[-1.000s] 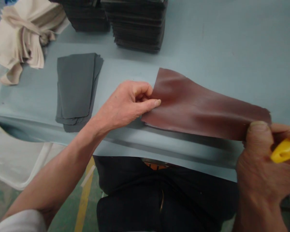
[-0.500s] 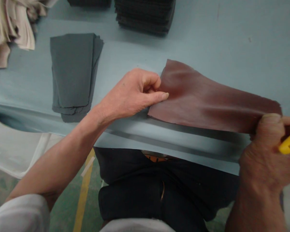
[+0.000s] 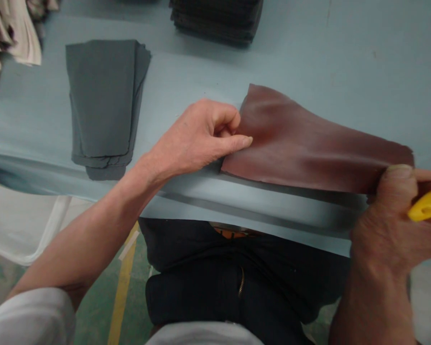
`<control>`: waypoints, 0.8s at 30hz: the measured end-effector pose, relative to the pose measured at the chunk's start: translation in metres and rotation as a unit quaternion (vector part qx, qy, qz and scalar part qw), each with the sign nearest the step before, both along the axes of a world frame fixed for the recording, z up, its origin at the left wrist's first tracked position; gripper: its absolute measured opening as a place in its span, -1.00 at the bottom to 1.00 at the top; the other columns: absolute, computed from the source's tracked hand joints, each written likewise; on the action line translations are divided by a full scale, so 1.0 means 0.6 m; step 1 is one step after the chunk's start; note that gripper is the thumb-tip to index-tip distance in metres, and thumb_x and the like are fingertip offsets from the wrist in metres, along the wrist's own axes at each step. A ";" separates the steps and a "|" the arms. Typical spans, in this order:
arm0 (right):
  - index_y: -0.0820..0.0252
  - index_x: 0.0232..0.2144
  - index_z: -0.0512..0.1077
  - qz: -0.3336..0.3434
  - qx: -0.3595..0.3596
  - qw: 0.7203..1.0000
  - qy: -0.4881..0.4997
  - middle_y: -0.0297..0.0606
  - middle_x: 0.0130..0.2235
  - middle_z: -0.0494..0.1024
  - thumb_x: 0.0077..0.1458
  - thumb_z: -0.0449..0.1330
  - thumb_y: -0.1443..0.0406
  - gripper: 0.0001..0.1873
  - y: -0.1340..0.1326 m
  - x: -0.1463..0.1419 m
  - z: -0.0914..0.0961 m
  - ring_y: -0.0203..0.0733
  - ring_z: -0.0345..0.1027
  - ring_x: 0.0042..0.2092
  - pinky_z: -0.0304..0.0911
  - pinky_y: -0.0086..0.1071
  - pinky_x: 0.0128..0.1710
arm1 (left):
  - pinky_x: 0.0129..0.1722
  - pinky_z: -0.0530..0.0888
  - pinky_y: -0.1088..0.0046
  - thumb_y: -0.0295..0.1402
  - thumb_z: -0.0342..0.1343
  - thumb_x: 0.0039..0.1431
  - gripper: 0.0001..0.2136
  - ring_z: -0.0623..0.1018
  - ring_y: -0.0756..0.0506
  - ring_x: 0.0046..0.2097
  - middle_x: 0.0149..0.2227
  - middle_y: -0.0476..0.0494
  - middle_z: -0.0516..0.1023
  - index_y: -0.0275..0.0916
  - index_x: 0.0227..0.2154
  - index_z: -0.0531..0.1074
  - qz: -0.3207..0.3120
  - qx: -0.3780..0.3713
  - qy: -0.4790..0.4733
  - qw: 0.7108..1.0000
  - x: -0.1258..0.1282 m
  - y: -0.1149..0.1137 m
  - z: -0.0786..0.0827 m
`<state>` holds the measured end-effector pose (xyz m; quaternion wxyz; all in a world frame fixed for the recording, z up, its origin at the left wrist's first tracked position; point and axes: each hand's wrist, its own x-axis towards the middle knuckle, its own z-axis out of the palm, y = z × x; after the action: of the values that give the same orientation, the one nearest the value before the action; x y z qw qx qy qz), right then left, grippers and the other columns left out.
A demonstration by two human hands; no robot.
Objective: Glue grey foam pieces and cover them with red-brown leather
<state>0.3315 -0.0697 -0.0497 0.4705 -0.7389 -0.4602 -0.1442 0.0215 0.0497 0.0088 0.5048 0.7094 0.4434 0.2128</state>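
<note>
A brown leather piece point(image 3: 309, 143) is stretched lengthwise between my hands over the near edge of the table. My left hand point(image 3: 208, 136) pinches its wider left end between thumb and fingers. At the narrower right end, my right hand point(image 3: 395, 215) grips the leather with the thumb on top. A tool with a yellow handle point(image 3: 429, 205) is also tucked in my right hand; the rest of it is out of frame. Left of my left hand lies a small pile of dark grey cut pieces point(image 3: 102, 100), slightly fanned.
The light blue covered table point(image 3: 326, 57) carries a tall dark stack point(image 3: 217, 21) at the back and beige strips point(image 3: 17, 33) at the far left. A white tub point(image 3: 25, 220) stands below the table's left edge. The cover's front edge hangs in folds.
The leather and both hands keep nearly the same pose, my right hand having shifted slightly left. The view has moved a little, so the grey pile and the strips appear further left and higher.
</note>
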 end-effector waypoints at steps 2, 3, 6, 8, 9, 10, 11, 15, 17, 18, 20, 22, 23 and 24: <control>-0.03 -0.47 0.07 0.035 0.057 0.998 -0.009 -0.39 -0.47 0.20 -0.27 0.19 0.15 -0.66 0.004 0.004 -0.008 -0.22 0.18 -0.51 0.28 -0.04 -0.27 | -0.43 0.13 0.38 -0.33 0.33 0.23 -0.69 0.21 0.01 -0.46 -0.54 0.05 0.25 -0.21 -0.56 0.37 -0.001 0.000 0.000 1.000 0.000 0.000 -0.001; -0.03 -0.47 0.07 0.045 0.066 0.997 -0.012 -0.40 -0.48 0.20 -0.26 0.19 0.15 -0.66 0.006 0.005 -0.011 -0.21 0.19 -0.51 0.27 -0.04 -0.27 | -0.43 0.13 0.38 -0.33 0.33 0.23 -0.69 0.21 0.01 -0.45 -0.54 0.05 0.25 -0.21 -0.56 0.37 -0.004 0.002 0.000 1.000 0.000 0.000 -0.001; -0.03 -0.47 0.08 0.061 0.079 0.995 -0.009 -0.40 -0.49 0.18 -0.25 0.19 0.17 -0.67 0.010 0.004 -0.014 -0.21 0.19 -0.51 0.26 -0.05 -0.29 | -0.42 0.12 0.38 -0.34 0.32 0.24 -0.69 0.20 0.01 -0.45 -0.55 0.06 0.25 -0.20 -0.56 0.37 -0.006 0.007 0.002 1.000 0.001 0.000 -0.001; -0.04 -0.47 0.05 0.069 0.086 0.994 -0.007 -0.41 -0.49 0.16 -0.24 0.19 0.18 -0.66 0.011 0.002 -0.013 -0.22 0.18 -0.51 0.25 -0.06 -0.31 | -0.42 0.11 0.37 -0.34 0.32 0.25 -0.69 0.20 0.01 -0.45 -0.54 0.06 0.26 -0.21 -0.55 0.37 -0.005 0.008 0.001 1.000 0.002 -0.001 -0.002; -0.04 -0.47 0.04 0.068 0.086 0.994 -0.009 -0.41 -0.49 0.16 -0.23 0.20 0.19 -0.65 0.011 0.000 -0.013 -0.22 0.18 -0.51 0.26 -0.06 -0.31 | -0.42 0.11 0.37 -0.34 0.31 0.25 -0.70 0.21 0.01 -0.45 -0.54 0.06 0.26 -0.21 -0.55 0.38 -0.003 0.009 0.000 1.000 0.002 -0.001 -0.003; -0.04 -0.47 0.02 0.065 0.085 0.994 -0.011 -0.40 -0.48 0.17 -0.23 0.20 0.20 -0.63 0.012 -0.001 -0.012 -0.22 0.18 -0.50 0.27 -0.06 -0.30 | -0.42 0.11 0.37 -0.33 0.31 0.25 -0.70 0.21 0.01 -0.45 -0.53 0.06 0.27 -0.21 -0.54 0.38 -0.001 0.010 -0.001 1.000 0.002 -0.002 -0.004; -0.04 -0.46 0.01 0.063 0.083 0.994 -0.012 -0.40 -0.47 0.17 -0.23 0.21 0.21 -0.62 0.012 -0.003 -0.011 -0.22 0.19 -0.49 0.27 -0.06 -0.29 | -0.42 0.10 0.37 -0.32 0.32 0.25 -0.70 0.21 0.01 -0.45 -0.53 0.07 0.27 -0.21 -0.54 0.38 0.001 0.011 -0.001 1.000 0.002 -0.002 -0.005; -0.03 -0.48 0.00 0.059 0.089 0.994 -0.011 -0.40 -0.45 0.11 -0.26 0.21 0.20 -0.61 0.013 -0.006 -0.008 -0.23 0.17 -0.48 0.24 -0.08 -0.33 | -0.40 0.11 0.36 -0.30 0.33 0.23 -0.67 0.22 0.01 -0.44 -0.54 0.08 0.23 -0.20 -0.54 0.33 0.013 0.016 0.002 1.000 0.003 -0.005 -0.007; -0.03 -0.49 -0.01 0.059 0.081 0.995 -0.014 -0.42 -0.45 0.06 -0.25 0.21 0.20 -0.60 0.012 -0.007 -0.008 -0.23 0.17 -0.48 0.24 -0.09 -0.33 | -0.38 0.12 0.37 -0.30 0.33 0.24 -0.67 0.22 0.01 -0.42 -0.54 0.08 0.24 -0.20 -0.54 0.32 0.010 0.016 0.004 1.000 0.003 -0.005 -0.007; -0.02 -0.48 -0.02 0.059 0.080 0.995 -0.016 -0.42 -0.44 0.06 -0.25 0.21 0.20 -0.59 0.012 -0.007 -0.008 -0.23 0.18 -0.47 0.24 -0.09 -0.32 | -0.38 0.13 0.37 -0.31 0.33 0.25 -0.67 0.22 0.01 -0.41 -0.54 0.08 0.25 -0.20 -0.53 0.33 0.008 0.015 0.004 1.000 0.004 -0.006 -0.006; -0.01 -0.46 -0.02 0.062 0.077 0.995 -0.017 -0.42 -0.43 0.08 -0.22 0.23 0.21 -0.57 0.011 -0.007 -0.008 -0.23 0.20 -0.46 0.25 -0.09 -0.30 | -0.37 0.14 0.38 -0.30 0.34 0.26 -0.69 0.23 0.01 -0.40 -0.53 0.08 0.30 -0.20 -0.51 0.34 0.003 0.012 0.007 1.000 0.005 -0.005 -0.007; 0.00 -0.45 -0.02 0.067 0.080 0.994 -0.018 -0.41 -0.43 0.13 -0.19 0.23 0.22 -0.58 0.011 -0.008 -0.008 -0.22 0.23 -0.45 0.26 -0.08 -0.27 | -0.37 0.13 0.38 -0.29 0.36 0.25 -0.67 0.24 0.01 -0.40 -0.53 0.07 0.32 -0.20 -0.51 0.34 0.002 0.013 0.008 1.000 0.005 -0.004 -0.008; 0.00 -0.45 -0.02 0.070 0.083 0.994 -0.019 -0.41 -0.43 0.14 -0.18 0.23 0.23 -0.58 0.011 -0.009 -0.008 -0.21 0.24 -0.45 0.25 -0.08 -0.26 | -0.37 0.13 0.38 -0.29 0.37 0.24 -0.66 0.24 0.01 -0.40 -0.54 0.07 0.32 -0.19 -0.52 0.33 0.002 0.016 0.008 1.000 0.005 -0.004 -0.009; 0.01 -0.44 -0.01 0.073 0.086 0.993 -0.020 -0.41 -0.44 0.15 -0.17 0.22 0.24 -0.59 0.011 -0.009 -0.009 -0.21 0.25 -0.45 0.24 -0.08 -0.27 | -0.37 0.13 0.38 -0.30 0.38 0.23 -0.66 0.24 0.01 -0.40 -0.54 0.08 0.32 -0.19 -0.52 0.33 0.002 0.016 0.009 1.000 0.006 -0.004 -0.010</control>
<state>0.3259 -0.0629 -0.0549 0.5326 -0.6571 -0.5079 -0.1632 0.0249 0.0475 0.0031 0.4887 0.7185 0.4458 0.2148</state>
